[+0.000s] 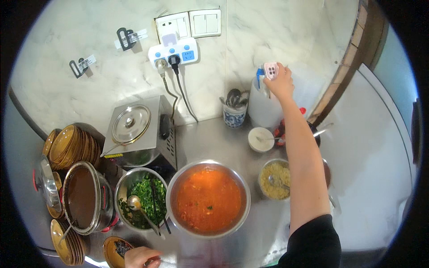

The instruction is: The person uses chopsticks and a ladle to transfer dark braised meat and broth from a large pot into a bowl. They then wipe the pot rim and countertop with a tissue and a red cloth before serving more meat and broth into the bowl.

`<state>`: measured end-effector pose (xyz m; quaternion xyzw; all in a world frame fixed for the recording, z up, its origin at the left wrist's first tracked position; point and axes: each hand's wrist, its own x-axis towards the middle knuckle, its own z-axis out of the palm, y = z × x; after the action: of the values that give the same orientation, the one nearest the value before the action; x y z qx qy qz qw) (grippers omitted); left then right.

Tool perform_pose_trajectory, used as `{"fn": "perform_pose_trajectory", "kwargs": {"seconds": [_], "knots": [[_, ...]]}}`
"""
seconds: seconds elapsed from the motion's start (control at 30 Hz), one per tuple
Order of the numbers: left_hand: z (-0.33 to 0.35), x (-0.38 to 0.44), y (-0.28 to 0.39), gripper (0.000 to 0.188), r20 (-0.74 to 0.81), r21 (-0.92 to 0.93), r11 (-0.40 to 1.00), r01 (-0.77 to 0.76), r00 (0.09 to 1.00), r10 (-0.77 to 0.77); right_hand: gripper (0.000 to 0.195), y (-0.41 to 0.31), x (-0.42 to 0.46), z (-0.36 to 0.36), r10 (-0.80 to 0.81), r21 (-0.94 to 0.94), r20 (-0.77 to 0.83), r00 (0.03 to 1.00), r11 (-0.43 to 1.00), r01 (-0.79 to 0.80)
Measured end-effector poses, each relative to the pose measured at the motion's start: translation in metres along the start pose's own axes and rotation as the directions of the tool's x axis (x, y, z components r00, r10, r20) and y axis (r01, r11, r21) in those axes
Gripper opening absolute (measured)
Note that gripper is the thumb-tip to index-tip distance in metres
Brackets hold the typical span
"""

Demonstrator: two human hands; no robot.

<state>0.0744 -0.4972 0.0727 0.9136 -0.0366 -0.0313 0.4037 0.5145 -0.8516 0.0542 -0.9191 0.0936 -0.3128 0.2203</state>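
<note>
My right hand [282, 82] reaches to the back and grips a small pink object with dark dots [271, 71], whose kind I cannot tell. Just below and behind it is a large white plastic jug [263, 107]. At the bottom edge my left hand [141, 258] has curled fingers, partly cut off, and whether it holds anything is unclear. Close to it lies a brown bowl [110, 249] with something dark in it. Before me stands a steel basin of red-orange soup [207, 201], beside a steel bowl of chopped greens [147, 197] with a ladle [134, 203] and black chopsticks [157, 197].
On the left are a pot of brown liquid [80, 197], stacked brown bowls [68, 147] and a lidded steel appliance [140, 134]. To the right stand a white bowl [256, 145], minced yellowish food [274, 176] and a utensil holder [234, 117]. Cords [181, 88] hang from a power strip [181, 50].
</note>
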Motion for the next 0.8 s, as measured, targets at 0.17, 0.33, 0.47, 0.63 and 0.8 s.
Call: {"fn": "perform_pose_trajectory", "kwargs": {"seconds": [0.17,0.33,0.47,0.63,0.8], "knots": [[0.031,0.111,0.044,0.02,0.064,0.027,0.882,-0.471,0.881,0.469,0.073,-0.02,0.03,0.022,-0.004,-0.137,0.052,0.999,0.991,0.011],[0.09,0.239,0.053,0.019,0.142,-0.105,0.732,-0.673,0.719,0.681,0.059,0.019,0.054,0.025,-0.066,0.215,-0.02,0.998,0.974,0.069],[0.12,0.343,0.086,0.021,0.041,-0.166,0.832,-0.529,0.839,0.542,0.053,0.051,0.065,0.005,0.006,0.464,-0.134,0.991,0.884,0.057],[0.159,0.477,0.103,0.026,-0.224,0.006,0.864,-0.503,0.841,0.492,0.053,0.059,0.062,-0.005,-0.009,0.529,-0.2,0.98,0.841,0.115],[0.175,0.54,0.113,0.03,-0.251,0.314,0.741,-0.593,0.701,0.667,0.053,0.073,0.065,-0.015,0.001,0.627,-0.262,0.965,0.761,0.17]]}}
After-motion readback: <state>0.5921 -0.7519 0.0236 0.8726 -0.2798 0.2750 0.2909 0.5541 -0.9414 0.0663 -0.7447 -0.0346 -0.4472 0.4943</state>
